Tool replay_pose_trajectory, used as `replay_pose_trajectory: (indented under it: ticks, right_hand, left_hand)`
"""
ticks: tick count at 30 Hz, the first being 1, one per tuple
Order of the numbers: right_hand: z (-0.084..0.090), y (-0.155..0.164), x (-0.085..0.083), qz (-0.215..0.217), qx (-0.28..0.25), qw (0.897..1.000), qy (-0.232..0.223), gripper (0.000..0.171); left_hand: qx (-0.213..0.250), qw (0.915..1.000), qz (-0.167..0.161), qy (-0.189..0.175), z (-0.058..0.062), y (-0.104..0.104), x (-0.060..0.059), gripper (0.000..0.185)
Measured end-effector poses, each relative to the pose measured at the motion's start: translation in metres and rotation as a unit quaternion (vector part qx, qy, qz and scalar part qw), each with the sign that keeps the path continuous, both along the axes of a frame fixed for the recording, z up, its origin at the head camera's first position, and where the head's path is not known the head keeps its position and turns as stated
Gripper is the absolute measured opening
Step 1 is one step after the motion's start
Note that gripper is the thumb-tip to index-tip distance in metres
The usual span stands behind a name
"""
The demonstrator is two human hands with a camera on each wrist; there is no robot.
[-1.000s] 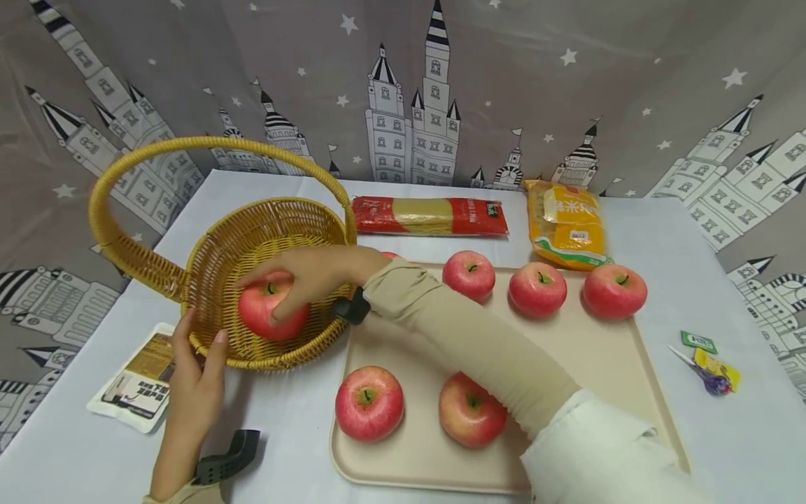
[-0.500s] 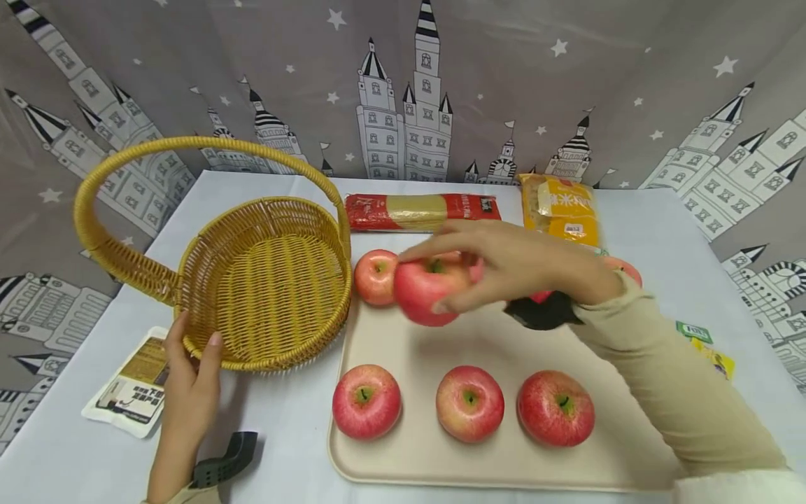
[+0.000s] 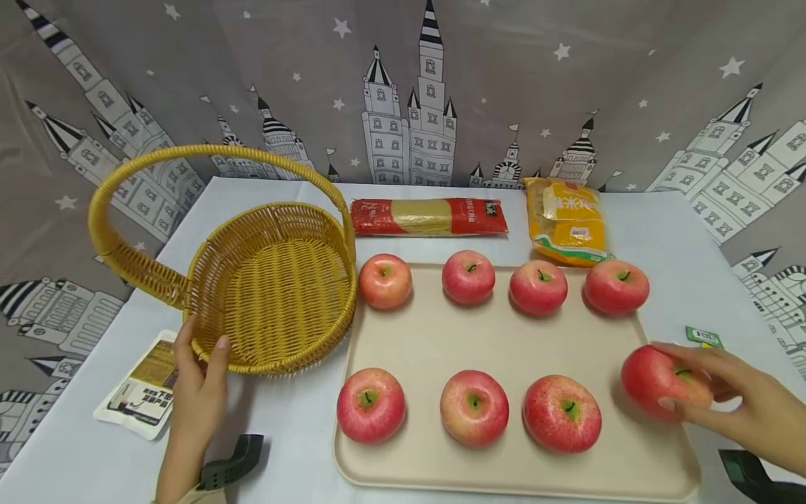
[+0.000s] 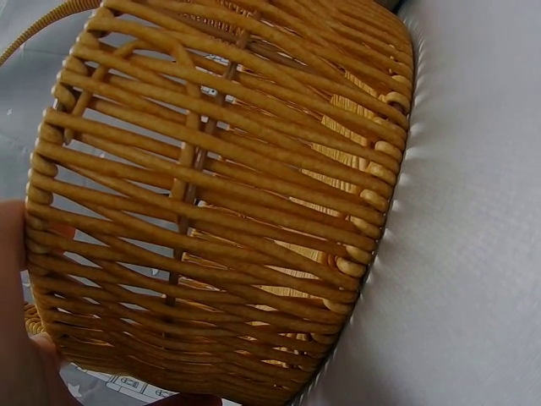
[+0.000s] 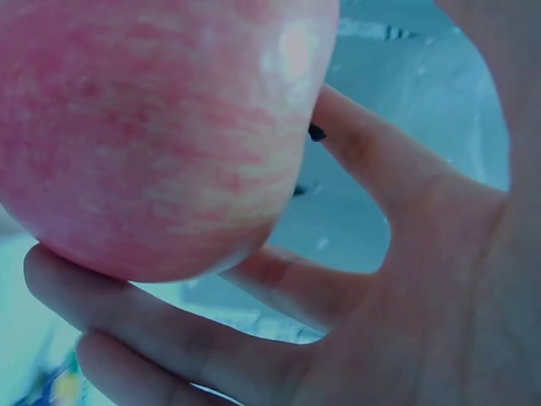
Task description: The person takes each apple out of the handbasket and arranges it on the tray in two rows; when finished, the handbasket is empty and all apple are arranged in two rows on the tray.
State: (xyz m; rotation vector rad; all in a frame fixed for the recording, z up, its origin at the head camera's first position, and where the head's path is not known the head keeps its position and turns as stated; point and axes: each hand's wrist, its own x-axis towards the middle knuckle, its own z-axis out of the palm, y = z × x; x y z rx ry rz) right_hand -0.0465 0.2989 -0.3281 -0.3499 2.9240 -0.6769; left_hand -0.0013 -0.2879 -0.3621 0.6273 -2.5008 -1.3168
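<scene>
My left hand (image 3: 200, 392) grips the near-left rim of a yellow wicker basket (image 3: 210, 294), fingers and thumb on either side of the edge. Its woven wall (image 4: 211, 194) fills the left wrist view. Nothing lies in the basket. At the right end of a beige tray (image 3: 485, 343), my right hand (image 3: 749, 402) holds a red apple (image 3: 658, 385) between thumb and fingers. Close up in the right wrist view, the apple (image 5: 161, 135) shows streaked skin, with fingers beneath and beside it. A red apple (image 3: 562, 414) sits to its left on the tray.
Several other apples (image 3: 469, 278) stand in two rows on the tray. Behind it lie a red noodle packet (image 3: 429, 217) and an orange food bag (image 3: 567, 220). A white pouch (image 3: 141, 388) lies left of the basket, a small green packet (image 3: 703, 337) right of the tray.
My right hand has lifted the apple out of the basket and carried it right, across the tray to its right end. The left hand has stayed on the basket rim.
</scene>
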Motion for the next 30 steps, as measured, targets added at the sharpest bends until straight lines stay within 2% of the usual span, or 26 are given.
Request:
replay_pose_trajectory:
  ticks: [4, 7, 13, 17, 21, 23, 25, 27, 28, 30]
  right_hand:
    - [-0.018, 0.002, 0.021, -0.028, 0.015, 0.998, -0.046, 0.068]
    - [-0.029, 0.000, 0.030, -0.033, 0.016, 0.996, -0.079, 0.071]
    - [-0.040, -0.008, 0.039, -0.011, -0.017, 0.996, -0.087, 0.082]
    - [-0.042, -0.017, 0.041, -0.015, -0.020, 0.993, -0.119, 0.094]
    - [-0.042, -0.022, 0.046, -0.044, -0.003, 0.992, -0.120, 0.100]
    - [-0.041, -0.022, 0.048, -0.068, 0.008, 0.994, -0.091, 0.101]
    - [-0.037, -0.019, 0.052, -0.092, 0.011, 0.994, -0.054, 0.101]
    - [-0.033, -0.015, 0.054, -0.115, -0.004, 0.993, 0.020, 0.096]
    - [-0.029, -0.014, 0.056, -0.132, -0.005, 0.990, 0.055, 0.093]
    - [-0.019, -0.012, 0.057, -0.175, 0.011, 0.980, 0.096, 0.088]
  left_hand:
    - [-0.001, 1.0000, 0.000, 0.003, 0.000, -0.003, 0.001, 0.059]
    - [0.001, 1.0000, -0.002, 0.009, 0.000, -0.005, 0.001, 0.059]
    - [0.002, 0.9999, -0.001, 0.013, 0.000, -0.007, 0.000, 0.059]
    - [-0.020, 0.9997, 0.000, -0.016, 0.004, -0.006, 0.001, 0.062]
    - [-0.081, 0.9926, -0.026, -0.086, 0.012, -0.006, 0.005, 0.073]
    - [-0.115, 0.9816, -0.059, -0.140, 0.019, -0.008, 0.010, 0.080]
    - [-0.149, 0.9644, -0.106, -0.191, 0.027, -0.013, 0.015, 0.085]
    - [-0.174, 0.9452, -0.144, -0.236, 0.040, -0.019, 0.021, 0.088]
    - [-0.184, 0.9414, -0.153, -0.238, 0.048, -0.021, 0.025, 0.089]
    - [-0.206, 0.9430, -0.135, -0.224, 0.064, -0.024, 0.031, 0.087]
